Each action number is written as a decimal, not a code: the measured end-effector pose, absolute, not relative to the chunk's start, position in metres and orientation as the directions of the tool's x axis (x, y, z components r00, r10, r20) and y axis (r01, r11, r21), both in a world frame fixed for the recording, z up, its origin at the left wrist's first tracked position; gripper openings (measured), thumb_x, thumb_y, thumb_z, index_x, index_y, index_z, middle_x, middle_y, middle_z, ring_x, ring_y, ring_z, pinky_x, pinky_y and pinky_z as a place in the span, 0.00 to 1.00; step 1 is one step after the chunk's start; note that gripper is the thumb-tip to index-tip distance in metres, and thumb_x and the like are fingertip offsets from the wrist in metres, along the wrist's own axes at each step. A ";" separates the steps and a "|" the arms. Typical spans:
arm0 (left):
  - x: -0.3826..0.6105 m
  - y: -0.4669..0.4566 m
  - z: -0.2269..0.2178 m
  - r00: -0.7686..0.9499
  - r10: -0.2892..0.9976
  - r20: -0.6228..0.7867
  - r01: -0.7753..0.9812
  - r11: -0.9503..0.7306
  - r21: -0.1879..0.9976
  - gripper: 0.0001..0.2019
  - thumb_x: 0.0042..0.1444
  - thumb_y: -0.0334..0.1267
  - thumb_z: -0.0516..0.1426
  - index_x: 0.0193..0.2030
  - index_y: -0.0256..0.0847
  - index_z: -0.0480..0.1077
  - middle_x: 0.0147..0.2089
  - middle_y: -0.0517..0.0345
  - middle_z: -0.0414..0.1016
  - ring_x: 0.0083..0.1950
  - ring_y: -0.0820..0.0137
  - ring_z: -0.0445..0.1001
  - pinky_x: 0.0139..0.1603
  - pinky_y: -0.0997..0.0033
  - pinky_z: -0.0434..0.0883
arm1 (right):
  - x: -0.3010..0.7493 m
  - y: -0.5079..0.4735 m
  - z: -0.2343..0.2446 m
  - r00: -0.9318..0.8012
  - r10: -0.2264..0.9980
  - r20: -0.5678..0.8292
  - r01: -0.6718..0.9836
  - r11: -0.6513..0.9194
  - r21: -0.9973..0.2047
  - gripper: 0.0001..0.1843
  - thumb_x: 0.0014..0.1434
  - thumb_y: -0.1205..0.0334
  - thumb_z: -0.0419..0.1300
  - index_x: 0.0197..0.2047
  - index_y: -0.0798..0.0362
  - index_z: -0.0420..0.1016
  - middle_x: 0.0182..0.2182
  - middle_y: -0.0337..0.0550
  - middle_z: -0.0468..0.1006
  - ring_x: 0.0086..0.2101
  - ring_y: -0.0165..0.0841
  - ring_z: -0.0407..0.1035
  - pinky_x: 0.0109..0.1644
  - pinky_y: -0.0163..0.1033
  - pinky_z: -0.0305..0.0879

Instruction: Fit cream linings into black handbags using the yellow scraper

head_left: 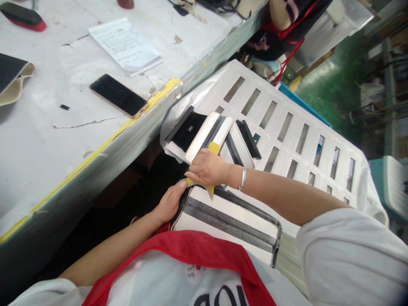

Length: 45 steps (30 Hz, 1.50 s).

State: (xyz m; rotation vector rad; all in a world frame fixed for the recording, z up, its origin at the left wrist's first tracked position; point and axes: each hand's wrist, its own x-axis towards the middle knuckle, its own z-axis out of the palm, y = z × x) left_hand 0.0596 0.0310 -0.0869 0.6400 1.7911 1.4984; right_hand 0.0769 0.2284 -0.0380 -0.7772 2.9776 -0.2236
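My right hand is closed around a yellow tool whose ends stick out above and below the fist; its exact kind is hidden. The lower end meets the near edge of a white panel with a dark grey stripe and black edging, which rests against my body. My left hand grips that panel's upper left corner, its fingertips close to the tool. Beyond the right fist, more striped pieces with black parts lie stacked on a white slotted crate.
To the left stands a white-covered worktable with a yellow-taped edge. On it are a phone, a written notepad, a black and red object and a folded dark piece. A clear bin stands at the back right.
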 end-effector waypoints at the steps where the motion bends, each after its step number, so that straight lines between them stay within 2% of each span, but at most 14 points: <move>1: 0.060 0.032 -0.084 -0.603 0.772 -0.199 -0.075 0.193 0.978 0.22 0.63 0.48 0.45 0.43 0.36 0.75 0.47 0.49 0.78 0.49 0.61 0.74 0.59 0.62 0.66 | 0.075 0.229 -0.039 -0.864 -0.503 -0.017 -0.494 0.855 -0.156 0.30 0.68 0.52 0.39 0.26 0.57 0.73 0.22 0.44 0.74 0.26 0.30 0.62 0.37 0.42 0.43; 7: 0.060 0.033 -0.077 -0.550 0.805 -0.221 -0.090 0.205 0.974 0.24 0.65 0.48 0.42 0.54 0.39 0.71 0.55 0.53 0.75 0.56 0.62 0.70 0.63 0.63 0.62 | 0.067 0.230 -0.040 -0.828 -0.558 -0.045 -0.545 0.822 -0.168 0.30 0.68 0.51 0.39 0.28 0.57 0.75 0.24 0.45 0.76 0.26 0.31 0.64 0.37 0.42 0.44; 11: 0.059 0.032 -0.076 -0.527 0.798 -0.292 -0.102 0.281 0.954 0.25 0.64 0.50 0.42 0.58 0.39 0.68 0.58 0.54 0.72 0.61 0.61 0.67 0.66 0.62 0.59 | 0.075 0.230 -0.038 -0.862 -0.502 -0.063 -0.484 0.855 -0.187 0.30 0.68 0.50 0.39 0.28 0.57 0.75 0.25 0.46 0.77 0.28 0.32 0.66 0.37 0.43 0.44; 16: 0.057 0.033 -0.074 -0.507 0.798 -0.325 -0.066 0.340 0.938 0.28 0.63 0.51 0.45 0.62 0.36 0.64 0.64 0.51 0.66 0.67 0.61 0.59 0.68 0.62 0.54 | 0.089 0.229 -0.035 -0.892 -0.425 -0.154 -0.389 0.895 -0.217 0.30 0.69 0.51 0.38 0.32 0.57 0.76 0.30 0.47 0.79 0.30 0.33 0.68 0.37 0.43 0.47; 20: 0.053 0.032 -0.069 -0.493 0.787 -0.371 -0.059 0.395 0.917 0.28 0.62 0.52 0.46 0.63 0.38 0.63 0.64 0.52 0.66 0.68 0.60 0.58 0.68 0.61 0.54 | 0.089 0.226 -0.031 -0.892 -0.382 -0.243 -0.336 0.918 -0.211 0.31 0.69 0.50 0.37 0.34 0.56 0.77 0.32 0.48 0.80 0.32 0.36 0.71 0.37 0.43 0.49; 25: 0.046 0.036 -0.060 -0.416 0.807 -0.420 -0.086 0.425 0.901 0.26 0.62 0.50 0.47 0.63 0.41 0.63 0.65 0.54 0.64 0.67 0.62 0.59 0.67 0.64 0.56 | 0.094 0.225 -0.026 -0.911 -0.296 -0.286 -0.242 0.948 -0.208 0.31 0.69 0.50 0.37 0.33 0.55 0.78 0.32 0.49 0.81 0.33 0.39 0.73 0.36 0.42 0.53; 33: 0.044 0.056 -0.057 -0.323 0.877 -0.356 0.008 0.378 0.926 0.23 0.63 0.46 0.48 0.61 0.39 0.61 0.62 0.50 0.66 0.61 0.62 0.65 0.63 0.64 0.59 | 0.118 0.233 -0.019 -0.924 -0.109 -0.366 -0.037 0.980 -0.198 0.34 0.68 0.47 0.37 0.34 0.55 0.80 0.28 0.53 0.80 0.33 0.42 0.74 0.33 0.41 0.56; 38: 0.043 0.050 -0.061 -0.353 0.855 -0.381 0.021 0.414 0.910 0.21 0.63 0.48 0.48 0.59 0.41 0.62 0.59 0.52 0.69 0.57 0.64 0.69 0.59 0.67 0.64 | 0.105 0.232 -0.016 -0.903 -0.165 -0.397 -0.089 0.975 -0.205 0.32 0.67 0.48 0.39 0.34 0.56 0.80 0.27 0.53 0.79 0.33 0.42 0.73 0.34 0.43 0.59; 45: 0.042 0.048 -0.062 -0.402 0.827 -0.393 0.024 0.438 0.899 0.21 0.63 0.48 0.48 0.59 0.41 0.64 0.61 0.53 0.68 0.60 0.65 0.67 0.60 0.69 0.63 | 0.084 0.240 -0.021 -0.880 -0.278 -0.384 -0.179 0.945 -0.274 0.28 0.65 0.46 0.45 0.29 0.53 0.79 0.23 0.47 0.76 0.34 0.40 0.71 0.40 0.46 0.60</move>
